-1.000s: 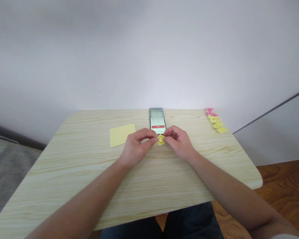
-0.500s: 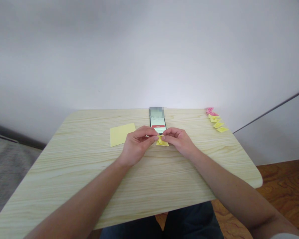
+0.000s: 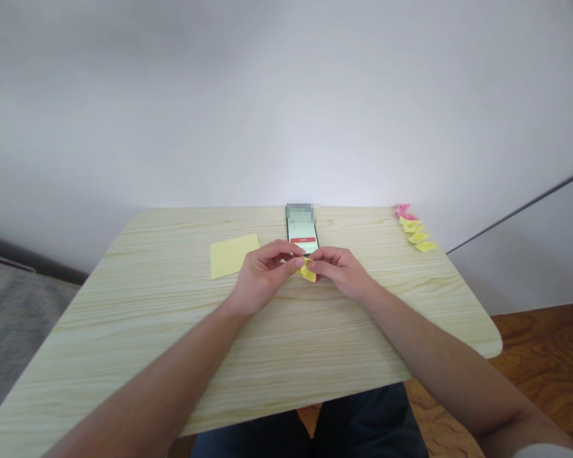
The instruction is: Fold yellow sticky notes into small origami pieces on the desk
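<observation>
1. Dark trousers (image 3: 367, 416): your legs, under the near edge of the table.
2. Table (image 3: 334, 356): pale wood-grain top, rounded corner at right; your bare forearms reach in over it.
3. Left hand (image 3: 262, 278): thumb and fingers pinching the small folded yellow paper from its left side.
4. Right hand (image 3: 342, 271): thumb and fingers pinching the same piece from its right, fingers curled.
5. Folded yellow paper (image 3: 307, 272): between your two sets of fingertips, in front of the phone; partly covered by your thumbs, so its full shape cannot be told.
6. Flat yellow sheet (image 3: 230, 256): on the table, left of your left hand, which hides its right-hand corner from view.
7. Phone (image 3: 302, 230): directly beyond your fingers, which overlap its lower end in view; screen lit, red bar low down, upper part pixelated.
8. Row at the table's right edge, well apart from your hands: three yellow folded pieces (image 3: 419, 238), then one pink folded piece (image 3: 404, 212) farthest back.
9. Wall (image 3: 286, 108): white, behind the table's far edge.
</observation>
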The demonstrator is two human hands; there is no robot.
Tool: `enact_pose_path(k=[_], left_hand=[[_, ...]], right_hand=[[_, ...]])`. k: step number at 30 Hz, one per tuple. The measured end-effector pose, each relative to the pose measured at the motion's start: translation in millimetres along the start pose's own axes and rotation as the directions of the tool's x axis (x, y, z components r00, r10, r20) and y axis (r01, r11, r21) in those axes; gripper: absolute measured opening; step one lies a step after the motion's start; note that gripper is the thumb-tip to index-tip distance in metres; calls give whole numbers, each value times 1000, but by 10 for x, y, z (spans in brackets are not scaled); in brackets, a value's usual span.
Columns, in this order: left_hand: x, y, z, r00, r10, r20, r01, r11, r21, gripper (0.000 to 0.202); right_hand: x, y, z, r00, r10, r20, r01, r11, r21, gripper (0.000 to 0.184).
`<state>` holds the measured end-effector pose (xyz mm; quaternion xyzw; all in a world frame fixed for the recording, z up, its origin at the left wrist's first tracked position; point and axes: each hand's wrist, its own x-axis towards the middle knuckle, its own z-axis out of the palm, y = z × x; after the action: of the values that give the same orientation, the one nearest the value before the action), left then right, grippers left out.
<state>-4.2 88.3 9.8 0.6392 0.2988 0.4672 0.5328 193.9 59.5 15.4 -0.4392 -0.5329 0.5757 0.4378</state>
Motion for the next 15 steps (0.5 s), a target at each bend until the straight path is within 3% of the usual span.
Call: enact_pose_path(k=[3, 5, 8, 15], left_hand=[[-5, -6, 7, 992, -125, 26, 126, 990, -61, 35], [-7, 4, 12, 986, -165, 39, 167, 985, -41, 30], [-6, 31, 15, 983, -174, 52, 171, 984, 54, 19], [-8, 30, 15, 990, -141, 25, 134, 977, 167, 16]], right_hand=[[15, 14, -3, 999, -9, -49, 9, 1000, 8, 24], [22, 17, 1, 997, -20, -72, 21, 1000, 12, 26], [24, 12, 15, 995, -20, -97, 21, 1000, 10, 28], [19, 3, 49, 989, -37, -142, 32, 999, -41, 27]])
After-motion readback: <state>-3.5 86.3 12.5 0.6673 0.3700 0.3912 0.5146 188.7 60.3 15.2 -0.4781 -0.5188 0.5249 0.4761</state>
